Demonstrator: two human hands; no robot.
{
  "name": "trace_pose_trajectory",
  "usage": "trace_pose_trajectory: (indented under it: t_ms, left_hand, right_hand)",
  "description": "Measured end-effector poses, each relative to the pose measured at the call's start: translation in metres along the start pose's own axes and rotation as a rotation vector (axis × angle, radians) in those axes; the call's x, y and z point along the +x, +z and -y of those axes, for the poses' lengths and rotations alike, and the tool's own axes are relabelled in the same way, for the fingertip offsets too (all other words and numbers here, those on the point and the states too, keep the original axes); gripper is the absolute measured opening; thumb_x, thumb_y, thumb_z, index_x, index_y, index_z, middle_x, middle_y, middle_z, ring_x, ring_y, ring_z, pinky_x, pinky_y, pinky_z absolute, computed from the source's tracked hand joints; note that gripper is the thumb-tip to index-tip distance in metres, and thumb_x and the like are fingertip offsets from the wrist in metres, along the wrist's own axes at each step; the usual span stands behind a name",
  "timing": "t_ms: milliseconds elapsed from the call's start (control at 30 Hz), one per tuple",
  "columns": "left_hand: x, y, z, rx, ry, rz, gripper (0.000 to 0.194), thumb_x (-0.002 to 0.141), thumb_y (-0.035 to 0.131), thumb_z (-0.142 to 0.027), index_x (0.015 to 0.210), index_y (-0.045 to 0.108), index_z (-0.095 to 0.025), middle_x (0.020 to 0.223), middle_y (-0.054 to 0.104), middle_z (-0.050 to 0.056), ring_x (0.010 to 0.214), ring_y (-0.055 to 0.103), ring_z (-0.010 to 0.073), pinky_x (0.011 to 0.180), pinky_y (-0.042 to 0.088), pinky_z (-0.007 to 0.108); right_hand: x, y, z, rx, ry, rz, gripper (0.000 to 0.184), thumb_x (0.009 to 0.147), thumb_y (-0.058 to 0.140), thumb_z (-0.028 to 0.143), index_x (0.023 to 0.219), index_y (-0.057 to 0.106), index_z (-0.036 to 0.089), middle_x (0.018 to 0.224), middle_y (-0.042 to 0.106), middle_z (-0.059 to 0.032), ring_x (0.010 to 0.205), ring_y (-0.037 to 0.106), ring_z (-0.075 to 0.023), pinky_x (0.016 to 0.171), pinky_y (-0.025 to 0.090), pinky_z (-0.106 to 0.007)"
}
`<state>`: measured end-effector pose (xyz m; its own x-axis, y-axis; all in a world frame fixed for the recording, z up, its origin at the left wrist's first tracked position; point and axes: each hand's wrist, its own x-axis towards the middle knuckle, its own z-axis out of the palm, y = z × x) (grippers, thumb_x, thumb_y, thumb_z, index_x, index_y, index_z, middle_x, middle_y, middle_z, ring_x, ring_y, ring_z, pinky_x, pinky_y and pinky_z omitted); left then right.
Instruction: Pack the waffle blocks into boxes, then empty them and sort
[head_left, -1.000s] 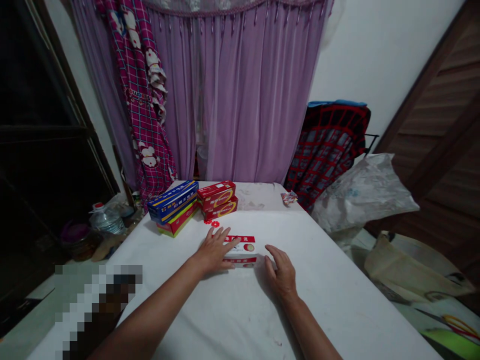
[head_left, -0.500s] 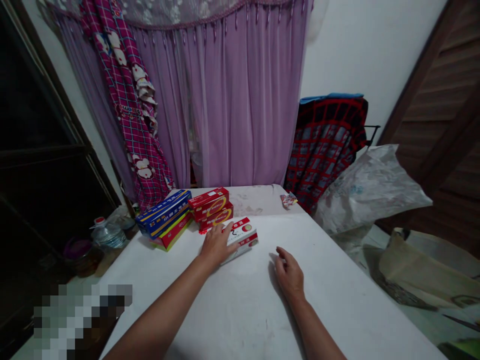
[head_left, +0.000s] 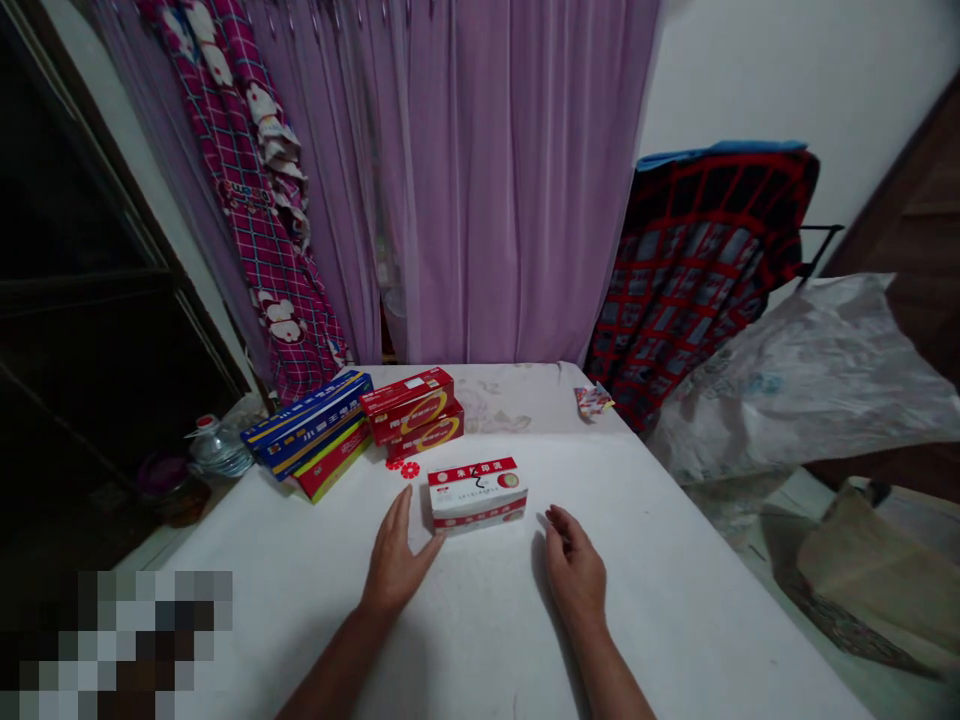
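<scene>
We count one white-and-red carton (head_left: 477, 496) lying on the white table (head_left: 660, 600), behind it two stacked red boxes (head_left: 411, 418) and two blue-and-green boxes (head_left: 306, 435). Our open left hand (head_left: 394, 565) rests just beside the carton, our loosely curled right hand (head_left: 575, 572) near it; both hold nothing.

Near-left corner: pixelated patch (head_left: 116, 645) hides what lies there. Small print on white-and-red box (head_left: 476, 497) unreadable. Left forearm (head_left: 330, 665), right forearm (head_left: 611, 670) cut off by bottom edge.
</scene>
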<state>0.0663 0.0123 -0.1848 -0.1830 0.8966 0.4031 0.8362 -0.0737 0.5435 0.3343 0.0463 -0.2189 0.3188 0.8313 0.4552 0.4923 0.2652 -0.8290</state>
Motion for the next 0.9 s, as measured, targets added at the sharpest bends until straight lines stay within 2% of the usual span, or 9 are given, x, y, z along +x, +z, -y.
trace_pose_trajectory:
  t_ms: [133,267,367,500,600,700,900]
  left_hand:
    - [-0.008,0.016,0.006,-0.02,-0.01,0.016,0.067,0.08,0.06,-0.035,0.143,0.038,-0.023,0.14,0.055,0.011,0.127,0.053,0.0288,0.11,0.04,0.05]
    - [-0.005,0.021,0.008,-0.013,-0.001,0.073,0.056,0.079,0.061,-0.034,0.133,0.051,-0.024,0.128,0.065,0.009,0.118,0.06,0.0299,0.108,0.042,0.053]
    - [-0.003,0.019,0.009,-0.035,0.011,0.086,0.051,0.084,0.054,-0.031,0.135,0.05,-0.024,0.128,0.064,0.008,0.118,0.06,0.0275,0.108,0.043,0.052]
    - [-0.002,0.016,0.003,-0.028,0.018,0.102,0.052,0.086,0.049,-0.026,0.137,0.046,-0.02,0.131,0.062,0.012,0.119,0.059,0.0264,0.108,0.041,0.051]
    - [-0.002,0.014,-0.006,-0.002,0.02,0.129,0.058,0.082,0.053,-0.021,0.139,0.043,-0.02,0.133,0.061,0.01,0.122,0.056,0.0254,0.112,0.037,0.05]
    - [-0.003,0.012,-0.012,0.011,0.015,0.151,0.062,0.08,0.055,-0.02,0.141,0.041,-0.017,0.136,0.058,0.012,0.125,0.054,0.0259,0.113,0.035,0.048]
    - [-0.02,-0.005,-0.006,-0.089,0.04,0.08,0.058,0.082,0.053,-0.017,0.139,0.045,-0.017,0.139,0.055,0.01,0.128,0.052,0.0221,0.109,0.042,0.039]
  right_hand:
    - [0.01,0.012,0.001,-0.112,-0.075,0.079,0.035,0.083,0.046,0.028,0.108,0.068,0.02,0.096,0.076,-0.0074,0.083,0.072,-0.0236,0.069,0.058,-0.035]
    - [0.01,0.017,0.003,-0.17,-0.123,0.175,0.034,0.08,0.045,0.027,0.105,0.068,0.023,0.09,0.076,-0.0046,0.075,0.071,-0.0225,0.062,0.056,-0.033]
    - [0.006,0.013,0.006,-0.16,-0.142,0.225,0.03,0.082,0.046,0.03,0.101,0.068,0.023,0.086,0.075,-0.0042,0.071,0.07,-0.0218,0.061,0.055,-0.031]
    - [0.004,0.006,0.015,-0.16,-0.136,0.314,0.026,0.081,0.046,0.033,0.091,0.069,0.024,0.076,0.074,-0.0022,0.065,0.068,-0.0207,0.06,0.053,-0.03]
    - [0.004,0.003,0.021,-0.2,-0.042,0.273,0.029,0.077,0.045,0.037,0.088,0.069,0.024,0.075,0.074,-0.0028,0.064,0.068,-0.0223,0.061,0.053,-0.032]
    - [-0.002,-0.001,0.025,-0.218,0.075,0.199,0.036,0.072,0.045,0.041,0.092,0.068,0.023,0.086,0.076,-0.0052,0.075,0.07,-0.0247,0.067,0.054,-0.034]
    - [-0.025,-0.016,0.033,-0.21,0.217,0.116,0.046,0.067,0.046,0.044,0.1,0.067,0.019,0.093,0.076,-0.0077,0.088,0.069,-0.0268,0.078,0.053,-0.037]
